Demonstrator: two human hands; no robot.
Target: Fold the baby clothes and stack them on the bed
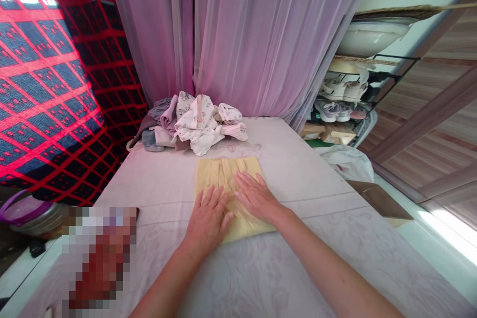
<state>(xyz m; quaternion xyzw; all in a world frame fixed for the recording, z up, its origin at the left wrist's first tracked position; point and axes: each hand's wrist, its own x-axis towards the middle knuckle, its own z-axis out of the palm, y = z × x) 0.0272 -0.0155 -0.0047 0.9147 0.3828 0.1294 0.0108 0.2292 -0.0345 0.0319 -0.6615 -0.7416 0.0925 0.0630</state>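
Pale yellow soft cloth, laid out as a rough rectangle, sits near the centre of the frame, its upper half ridged with lengthwise creases. Both hands lie on it palm down: the left hand covers the lower left part, fingers slightly spread, and the right hand slants in over the right side, fingertips towards the middle. Neither hand grasps anything; the fingers are unclenched, and such flat contact would spread pressure and hold loose fabric down. Beneath is a white bed sheet with a faint floral pattern, whose broad surface probably suits the cloth because it gives room all round. Just above the cloth, left of centre, a heap of crumpled white, pink and grey-blue garments rests at the far end, apart from the yellow piece, which leaves the middle uncrowded. At the lower left, a reddish item is too pixelated to identify. Mauve sheer curtains hang across the top, and red-and-dark checked fabric fills the upper left. At the upper right, a white rounded basin sits above grey-white shoes, stacked on shelving seemingly to save floor space.
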